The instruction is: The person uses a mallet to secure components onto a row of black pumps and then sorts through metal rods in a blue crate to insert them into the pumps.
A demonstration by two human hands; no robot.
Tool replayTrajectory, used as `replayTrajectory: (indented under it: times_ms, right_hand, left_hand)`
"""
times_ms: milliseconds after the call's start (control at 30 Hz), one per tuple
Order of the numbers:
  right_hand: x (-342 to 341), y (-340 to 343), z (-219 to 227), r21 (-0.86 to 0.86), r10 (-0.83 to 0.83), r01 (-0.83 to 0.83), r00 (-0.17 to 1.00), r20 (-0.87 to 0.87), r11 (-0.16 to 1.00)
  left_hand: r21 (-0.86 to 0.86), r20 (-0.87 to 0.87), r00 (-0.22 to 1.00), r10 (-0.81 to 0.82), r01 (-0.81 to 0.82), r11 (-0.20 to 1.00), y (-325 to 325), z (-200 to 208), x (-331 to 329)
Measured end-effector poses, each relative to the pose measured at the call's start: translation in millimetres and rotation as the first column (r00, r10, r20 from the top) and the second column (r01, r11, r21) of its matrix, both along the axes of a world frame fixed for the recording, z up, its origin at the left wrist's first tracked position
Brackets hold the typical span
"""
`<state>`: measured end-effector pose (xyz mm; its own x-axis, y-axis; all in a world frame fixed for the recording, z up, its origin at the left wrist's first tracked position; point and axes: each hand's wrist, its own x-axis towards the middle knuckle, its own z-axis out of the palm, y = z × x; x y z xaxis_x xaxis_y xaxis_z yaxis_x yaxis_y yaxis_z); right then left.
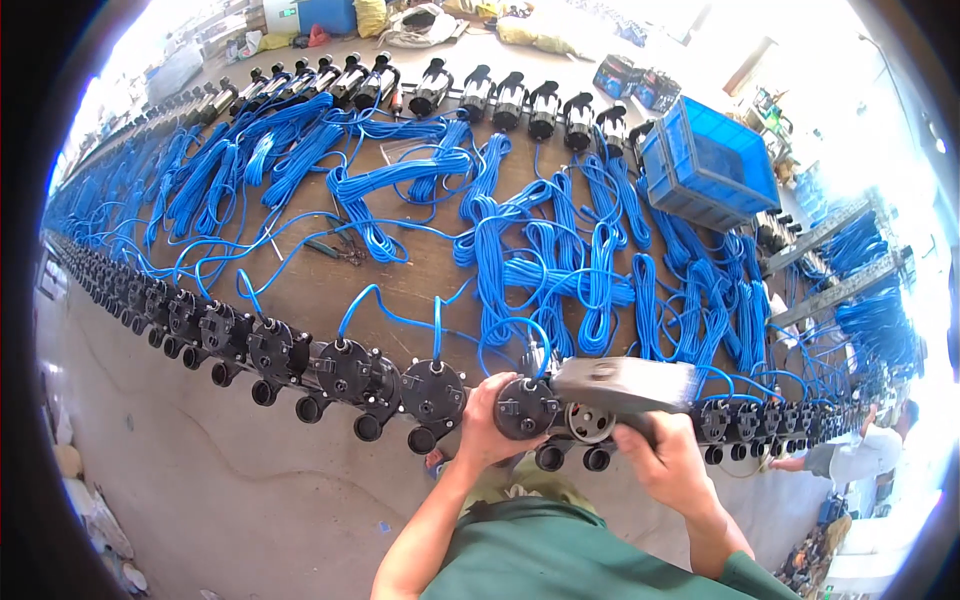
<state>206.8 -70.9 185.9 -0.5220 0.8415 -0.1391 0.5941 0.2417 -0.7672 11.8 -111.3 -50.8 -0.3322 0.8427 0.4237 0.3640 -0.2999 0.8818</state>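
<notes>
My left hand [487,425] is wrapped round the side of a black round-capped pump motor [527,408] at the table's near edge. A blue cable rises from behind its cap. In my right hand [672,462] is the dark handle of a hammer, gripped in closed fingers. The hammer's broad metal head [622,384] is smeared by motion and hangs just right of the held motor. Partly under the head, a neighbouring motor shows a pale slotted metal disc [590,422] instead of a black cap. Whether the hammer touches anything I cannot tell.
Black-capped motors [346,372] line the near edge on both sides. Coiled blue cables [490,262] cover the brown table [300,285], with pliers [322,246] among them. More motors [511,98] stand along the far edge beside a blue crate [708,165]. A person [865,452] is at far right.
</notes>
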Motion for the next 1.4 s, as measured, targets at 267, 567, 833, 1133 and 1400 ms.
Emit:
replayTrajectory:
  times_ms: [267,567,833,1133,1400]
  right_hand:
    - [29.5,11.3,-70.7,-0.165,-0.027,0.074,0.962,0.272,0.984]
    - [66.0,-34.3,-103.8,-0.634,-0.43,0.254,0.892,-0.138,0.73]
    - [72.2,-58.7,-158.6,-0.749,-0.554,0.301,0.826,-0.104,0.59]
    - [68.6,-66.0,-166.9,-0.743,-0.538,0.311,0.839,-0.078,0.593]
    - [76.0,-68.7,-166.4,-0.675,-0.512,0.325,0.854,-0.091,0.662]
  left_hand:
    - [-0.04,0.045,0.993,-0.111,0.113,0.993,9.5,3.1,5.0]
    - [-0.548,0.17,0.98,0.107,0.004,0.837,-75.3,-67.0,26.3]
    - [-0.712,0.459,0.888,-0.019,0.381,0.59,-56.8,-128.0,39.2]
    - [-0.454,0.298,0.947,-0.117,0.248,0.856,-67.3,-169.5,42.2]
    - [-0.577,0.353,0.917,-0.187,0.371,0.728,-66.7,-153.2,36.3]
